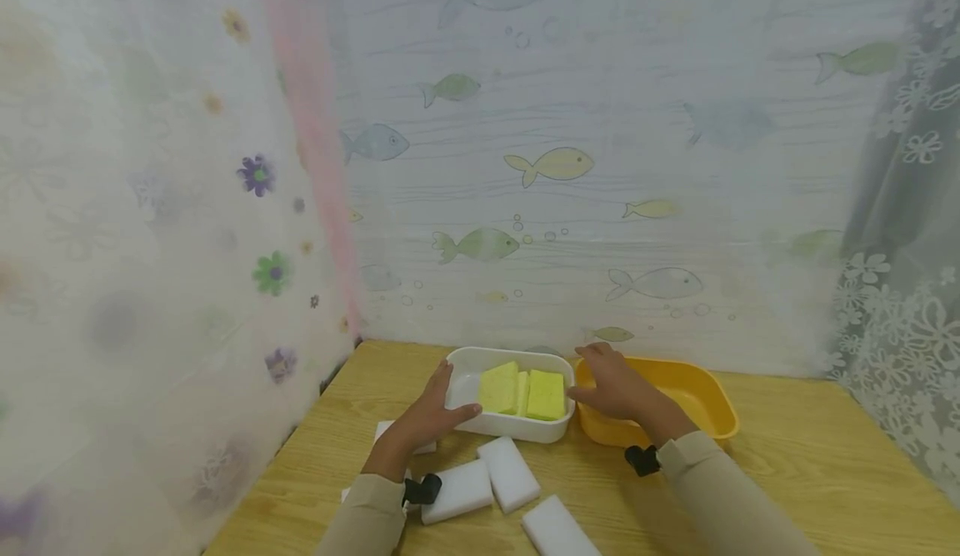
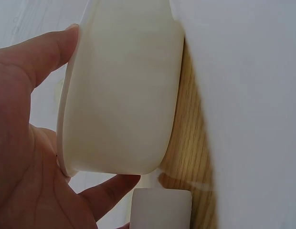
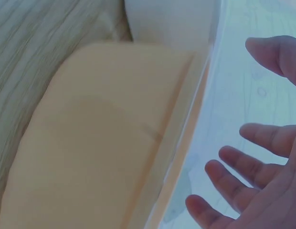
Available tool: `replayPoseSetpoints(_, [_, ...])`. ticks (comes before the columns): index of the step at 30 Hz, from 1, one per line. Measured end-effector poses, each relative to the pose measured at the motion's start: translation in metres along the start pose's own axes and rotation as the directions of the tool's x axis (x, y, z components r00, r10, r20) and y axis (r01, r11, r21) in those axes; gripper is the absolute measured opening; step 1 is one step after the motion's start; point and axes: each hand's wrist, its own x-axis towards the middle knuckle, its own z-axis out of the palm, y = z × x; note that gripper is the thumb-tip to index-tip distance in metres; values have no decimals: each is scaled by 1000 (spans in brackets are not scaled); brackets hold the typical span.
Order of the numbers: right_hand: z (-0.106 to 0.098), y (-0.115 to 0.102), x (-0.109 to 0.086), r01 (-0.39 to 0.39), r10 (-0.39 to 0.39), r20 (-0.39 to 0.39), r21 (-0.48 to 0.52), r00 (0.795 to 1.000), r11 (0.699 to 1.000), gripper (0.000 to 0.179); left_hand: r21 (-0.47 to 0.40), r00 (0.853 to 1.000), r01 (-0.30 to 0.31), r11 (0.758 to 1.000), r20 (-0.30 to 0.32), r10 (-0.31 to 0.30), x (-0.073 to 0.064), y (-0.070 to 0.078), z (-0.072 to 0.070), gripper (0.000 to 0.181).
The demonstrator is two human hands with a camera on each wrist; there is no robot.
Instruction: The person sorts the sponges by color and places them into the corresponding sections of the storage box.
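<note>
A white tub [image 1: 517, 429] stands on the table with several yellow sponges [image 1: 546, 395] inside, grouped toward its right half. My left hand [image 1: 426, 416] grips the tub's left end; the left wrist view shows the thumb at the rim and the other fingers around the end wall. Right beside it is an orange tub [image 1: 705, 402]. Over that tub's left end hovers my right hand [image 1: 617, 385], fingers spread and nothing in them. In the right wrist view the fingers [image 3: 234, 188] are apart from the orange rim.
Several white sponge blocks [image 1: 456, 491] lie loose on the wooden table [image 1: 795, 473] in front of the white tub, some partly hidden by my left arm. Curtains printed with fish [image 1: 555, 164] and flowers [image 1: 272, 272] hang behind the table and to the left.
</note>
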Motion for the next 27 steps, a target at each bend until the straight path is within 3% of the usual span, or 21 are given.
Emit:
replayPoseSetpoints(7, [-9,21,-20,-12,14,-49,50,999,999,73,12,1000,7,1000,8,-7,0,-3,0,112])
replayPoseSetpoints(13, [-10,37,-38,-29,34,-149,37,988,999,75,9,1000,6,1000,2,-6,0,-4,-1,112])
replayPoseSetpoints(21, [-21,52,-69,-86,73,-260,-41,963,995,94,2,1000,2,1000,3,-2,0,-2,0,111])
replayPoseSetpoints(27, [-28,67,-88,-180,166,-237,-38,957,983,111,-1,1000,5,1000,11,-5,2,-4,0,113])
